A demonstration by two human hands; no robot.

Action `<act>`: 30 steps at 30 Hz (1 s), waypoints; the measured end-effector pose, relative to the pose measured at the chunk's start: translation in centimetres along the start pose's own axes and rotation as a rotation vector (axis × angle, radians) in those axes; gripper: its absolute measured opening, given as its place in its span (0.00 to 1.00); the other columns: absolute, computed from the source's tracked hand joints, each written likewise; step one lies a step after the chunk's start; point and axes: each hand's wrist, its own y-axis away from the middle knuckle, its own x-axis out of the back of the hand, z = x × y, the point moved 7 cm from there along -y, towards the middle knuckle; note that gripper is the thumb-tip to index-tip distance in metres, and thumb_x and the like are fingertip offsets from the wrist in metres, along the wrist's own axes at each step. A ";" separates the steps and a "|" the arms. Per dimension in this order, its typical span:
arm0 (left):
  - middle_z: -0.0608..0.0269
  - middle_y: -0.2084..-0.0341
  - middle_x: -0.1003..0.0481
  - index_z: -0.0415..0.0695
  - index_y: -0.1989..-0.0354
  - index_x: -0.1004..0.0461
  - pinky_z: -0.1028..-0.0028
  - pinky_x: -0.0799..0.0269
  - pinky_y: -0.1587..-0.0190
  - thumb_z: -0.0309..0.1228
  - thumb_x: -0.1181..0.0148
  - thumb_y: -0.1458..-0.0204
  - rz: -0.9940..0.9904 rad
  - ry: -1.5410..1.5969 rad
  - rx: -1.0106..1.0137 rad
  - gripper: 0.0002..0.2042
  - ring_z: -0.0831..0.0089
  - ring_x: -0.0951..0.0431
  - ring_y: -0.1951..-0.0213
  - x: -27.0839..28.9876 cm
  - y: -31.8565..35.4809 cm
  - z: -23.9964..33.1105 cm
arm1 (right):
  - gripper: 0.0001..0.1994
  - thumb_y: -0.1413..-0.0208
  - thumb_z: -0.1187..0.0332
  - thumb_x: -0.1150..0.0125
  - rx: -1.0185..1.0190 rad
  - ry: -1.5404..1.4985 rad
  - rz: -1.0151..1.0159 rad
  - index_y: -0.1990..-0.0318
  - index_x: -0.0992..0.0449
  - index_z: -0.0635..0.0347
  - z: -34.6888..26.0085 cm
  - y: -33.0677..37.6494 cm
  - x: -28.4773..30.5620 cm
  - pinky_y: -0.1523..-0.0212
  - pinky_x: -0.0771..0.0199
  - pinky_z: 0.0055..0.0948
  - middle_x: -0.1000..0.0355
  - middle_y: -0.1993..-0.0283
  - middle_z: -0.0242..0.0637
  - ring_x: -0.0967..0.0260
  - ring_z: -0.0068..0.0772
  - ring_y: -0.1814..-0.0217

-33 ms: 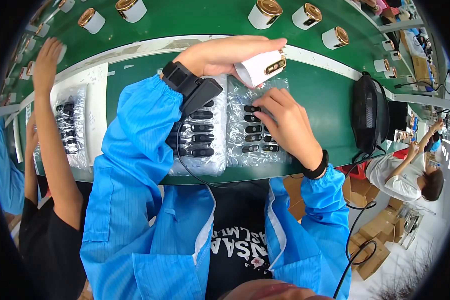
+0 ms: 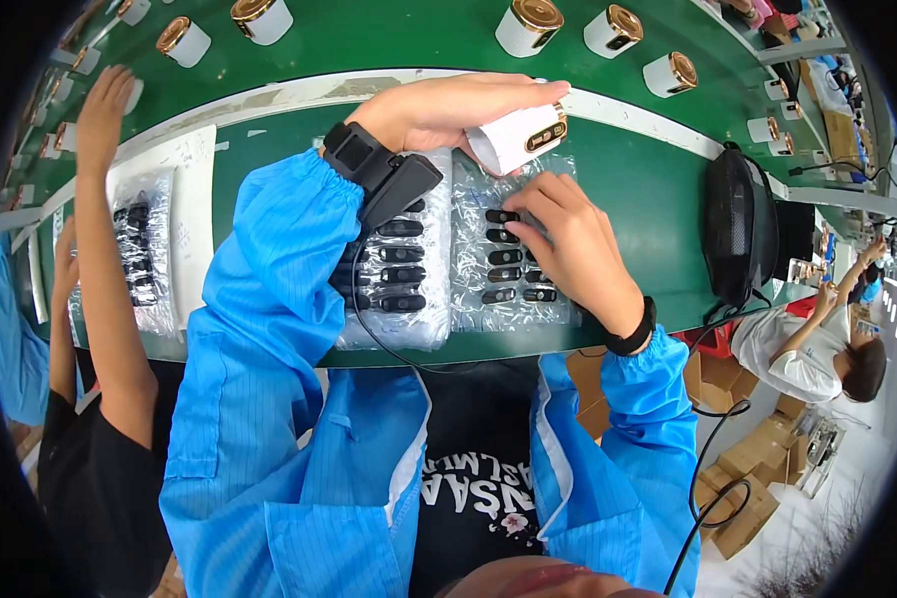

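My left hand (image 2: 448,105) reaches across the green bench and holds a white cylindrical container with a gold cap (image 2: 516,138), tipped on its side. A black device (image 2: 381,177) is strapped to that wrist. Under the container lies a clear plastic tray (image 2: 473,299) with rows of small black parts (image 2: 503,257). My right hand (image 2: 573,249) is curled over this tray, fingertips on the black parts; whether it grips one is hidden. A second clear tray of black parts (image 2: 401,274) lies to its left, partly under my blue sleeve.
Several white gold-capped containers (image 2: 530,25) stand on the green belt (image 2: 389,40) beyond. A co-worker's arm (image 2: 105,229) reaches up at the left beside another tray (image 2: 140,249). A black rounded device (image 2: 736,239) sits at the right. Another person (image 2: 817,354) and cardboard boxes (image 2: 757,468) are further right.
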 end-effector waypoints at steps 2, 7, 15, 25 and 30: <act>0.66 0.50 0.22 0.44 0.36 0.26 0.73 0.15 0.58 0.51 0.45 0.29 0.012 -0.001 0.008 0.24 0.78 0.19 0.53 0.1 -0.3 -0.3 | 0.10 0.47 0.77 0.29 0.002 0.010 -0.010 0.58 0.21 0.61 0.0 0.0 -0.1 0.56 0.24 0.42 0.26 0.59 0.41 0.28 0.49 0.55; 0.68 0.50 0.23 0.45 0.36 0.26 0.73 0.17 0.59 0.51 0.44 0.30 -0.001 -0.009 -0.021 0.24 0.78 0.19 0.53 0.2 -1.0 -0.5 | 0.10 0.48 0.78 0.30 0.020 0.063 -0.036 0.59 0.23 0.61 0.6 0.0 -0.5 0.55 0.25 0.45 0.27 0.58 0.39 0.29 0.49 0.53; 0.67 0.52 0.23 0.45 0.36 0.26 0.73 0.18 0.61 0.52 0.45 0.30 0.043 -0.040 -0.050 0.25 0.77 0.19 0.54 0.0 -1.2 -0.5 | 0.10 0.49 0.78 0.30 0.079 0.117 -0.087 0.60 0.24 0.62 0.2 -0.2 -0.7 0.56 0.25 0.44 0.26 0.59 0.40 0.28 0.49 0.54; 0.65 0.56 0.22 0.43 0.35 0.27 0.72 0.17 0.58 0.55 0.49 0.29 0.024 -0.005 -0.068 0.28 0.75 0.18 0.61 0.4 -0.4 1.2 | 0.08 0.44 0.82 0.33 0.020 -0.094 0.172 0.57 0.21 0.67 0.1 -0.6 5.6 0.61 0.22 0.36 0.25 0.62 0.38 0.25 0.43 0.61; 0.58 0.59 0.21 0.39 0.34 0.30 0.63 0.20 0.47 0.57 0.60 0.27 -0.019 0.345 -0.469 0.32 0.69 0.19 0.64 0.7 1.2 6.4 | 0.07 0.41 0.81 0.32 -0.039 0.120 0.590 0.55 0.18 0.67 0.6 -3.7 10.4 0.68 0.24 0.27 0.24 0.64 0.40 0.23 0.31 0.66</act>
